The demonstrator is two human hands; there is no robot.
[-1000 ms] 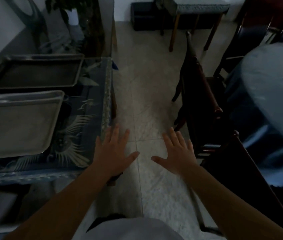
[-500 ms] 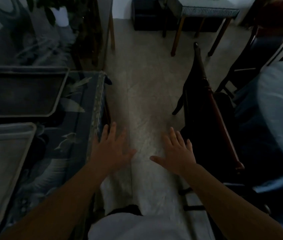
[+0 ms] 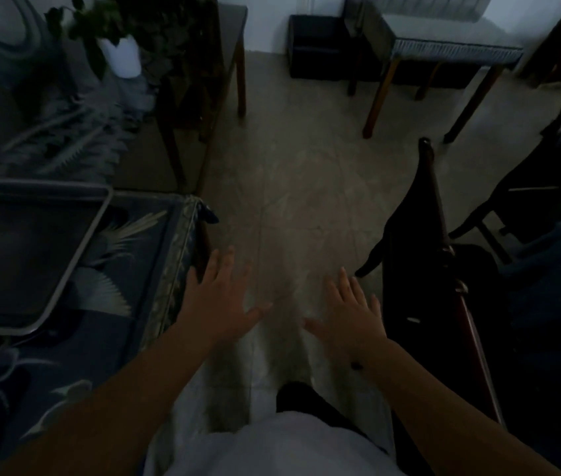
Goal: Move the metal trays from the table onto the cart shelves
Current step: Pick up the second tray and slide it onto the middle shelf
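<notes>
While both the left hand (image 3: pixel 219 304) and right hand (image 3: pixel 351 314) hover open and empty, the metal tray (image 3: pixel 31 255) on the surface (image 3: pixel 155 242) looks stiff, light and slippery, best gripped by its raised rim on opposite sides.

No readable text, labels or numbers anywhere — the view is dim and blurred.

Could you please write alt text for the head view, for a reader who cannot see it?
Two empty hands, left hand and right hand, spread open over a pale tiled floor. A rectangular metal tray lies on the blue bird-patterned table at left; a dark wooden chair stands at right.
</notes>
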